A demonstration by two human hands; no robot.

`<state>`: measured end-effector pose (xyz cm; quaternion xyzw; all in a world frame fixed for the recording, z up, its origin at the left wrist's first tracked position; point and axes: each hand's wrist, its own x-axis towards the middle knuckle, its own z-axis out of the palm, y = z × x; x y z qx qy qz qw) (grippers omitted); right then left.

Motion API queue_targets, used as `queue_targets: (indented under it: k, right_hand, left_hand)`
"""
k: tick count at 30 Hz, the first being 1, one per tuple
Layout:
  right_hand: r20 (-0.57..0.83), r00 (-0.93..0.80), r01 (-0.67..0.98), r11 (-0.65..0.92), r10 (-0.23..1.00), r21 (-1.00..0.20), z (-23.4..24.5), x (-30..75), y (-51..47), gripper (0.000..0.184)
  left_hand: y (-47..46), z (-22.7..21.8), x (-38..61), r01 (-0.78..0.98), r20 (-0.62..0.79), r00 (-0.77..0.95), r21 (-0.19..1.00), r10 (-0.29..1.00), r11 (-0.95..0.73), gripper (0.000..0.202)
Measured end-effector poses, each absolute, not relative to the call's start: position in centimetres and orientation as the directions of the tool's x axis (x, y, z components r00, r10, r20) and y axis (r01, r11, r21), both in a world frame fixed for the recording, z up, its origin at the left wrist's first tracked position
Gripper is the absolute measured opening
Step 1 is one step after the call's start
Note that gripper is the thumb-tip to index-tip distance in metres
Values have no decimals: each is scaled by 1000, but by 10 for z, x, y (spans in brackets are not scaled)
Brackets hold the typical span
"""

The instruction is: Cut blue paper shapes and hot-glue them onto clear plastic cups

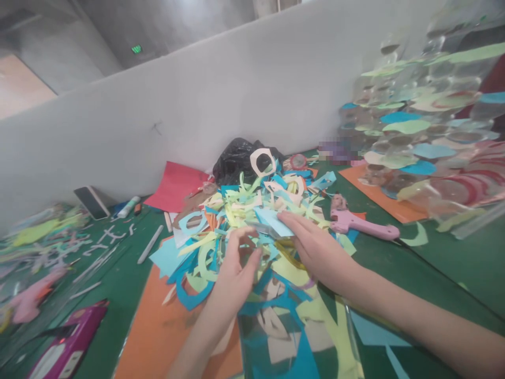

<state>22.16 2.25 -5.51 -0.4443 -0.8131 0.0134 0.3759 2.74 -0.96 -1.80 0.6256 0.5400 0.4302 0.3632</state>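
A light blue paper piece (278, 221) sits tilted above a heap of cut paper scraps (240, 205). My right hand (315, 245) grips its right side, with fingers stretched along the top; the thumb is hidden. At the left, my left hand (239, 260) is curled over the heap, its thumb and index finger apart and the index fingertip near the piece's lower left edge. I see nothing held in that hand. Blue, green, yellow and cream scraps lie beneath both hands, several cut into rings, such as a cream ring (252, 162) at the back.
A pink glue gun (365, 226) lies right of the heap, its cord running right. Behind sits a black plastic bag (236, 160) against the white partition (189, 100). Stacked clear cups with paper discs (430, 131) stand right. Left are a phone (91, 202) and magenta box (69, 342).
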Motion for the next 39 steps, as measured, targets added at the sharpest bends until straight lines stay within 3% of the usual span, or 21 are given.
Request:
queue_targets:
  k: [3, 6, 8, 10, 12, 15, 18, 21, 24, 26, 29, 32, 39]
  right_hand:
    - [649, -387, 686, 675, 655, -272, -55, 222, 22, 46]
    - [668, -505, 616, 770, 546, -163, -51, 225, 20, 45]
    - [659, -579, 571, 816, 479, -91, -48, 225, 17, 45]
    - [658, -620, 542, 840, 428, -35, -46, 224, 14, 45]
    - [672, -629, 533, 846, 389, 8, -45, 222, 12, 43]
    - [681, -635, 547, 834, 364, 65, -44, 220, 10, 44]
    - [683, -610, 623, 776, 402, 99, -40, 221, 11, 43]
    - [638, -517, 785, 614, 570, 87, -34, 225, 12, 34]
    - [451, -454, 878, 472, 768, 80, -34, 230, 10, 29]
    - [340, -438, 895, 440, 832, 77, -37, 234, 10, 24]
    - [306, -452, 891, 441, 838, 111, -44, 237, 11, 18]
    - [301, -491, 869, 433, 818, 239, -46, 237, 12, 11]
    - [344, -517, 841, 388, 784, 378, -38, 231, 8, 19]
  left_hand:
    - [-2, -23, 31, 170, 98, 2, 981, 995, -97, 69]
    - [5, -26, 35, -114, -72, 11, 991, 997, 72, 86]
    - [6, -25, 39, -238, -196, 15, 952, 980, 194, 80]
    - [1, -21, 42, -289, -272, 6, 921, 962, 262, 59]
    - [-5, -15, 44, -297, -305, 19, 908, 952, 297, 42]
    - [-10, -8, 43, -329, -315, -26, 899, 949, 289, 35]
    - [-7, -2, 36, -368, -286, -147, 904, 947, 216, 37]
    - [-2, 3, 29, -362, -246, -295, 923, 923, 130, 39]
    - [1, 5, 24, -359, -190, -361, 932, 913, 52, 39]
    - [1, 3, 22, -343, -153, -367, 939, 918, 19, 39]
    - [2, -3, 20, -267, -102, -366, 964, 925, 0, 40]
    - [3, -7, 18, -174, -38, -355, 984, 934, -26, 41]
    - [5, -7, 16, -113, -7, -437, 993, 900, -47, 37]
